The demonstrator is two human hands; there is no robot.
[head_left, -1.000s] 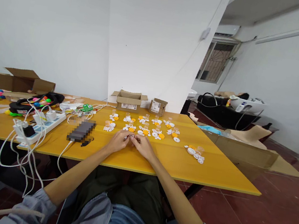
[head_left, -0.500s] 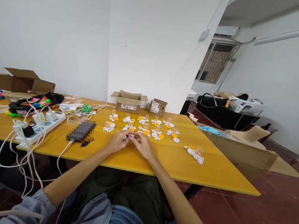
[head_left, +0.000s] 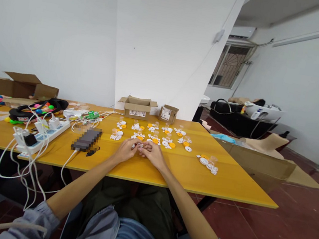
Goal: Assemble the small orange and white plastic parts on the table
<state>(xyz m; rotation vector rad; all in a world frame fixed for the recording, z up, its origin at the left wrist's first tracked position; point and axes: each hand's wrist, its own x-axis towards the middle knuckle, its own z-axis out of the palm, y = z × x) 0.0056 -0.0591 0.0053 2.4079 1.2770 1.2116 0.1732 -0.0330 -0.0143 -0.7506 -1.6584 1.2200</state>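
Observation:
My left hand (head_left: 125, 150) and my right hand (head_left: 153, 154) meet fingertip to fingertip on the yellow table (head_left: 228, 184), both pinched on a small white plastic piece (head_left: 139, 146) held between them. Just beyond my fingers lie rows of small white and orange plastic parts (head_left: 156, 138) with little clear cups among them. A separate small cluster of the same parts (head_left: 208, 163) lies off to the right.
A dark phone-like slab (head_left: 86, 139) lies left of my hands, beside a white power strip (head_left: 41, 133) with tangled cables. Two small cardboard boxes (head_left: 137, 107) stand at the table's far edge. Colourful toys (head_left: 39, 108) and larger boxes sit far left.
My hands stay together on the table; the fingers have shifted slightly around the small white piece. Nothing else has moved.

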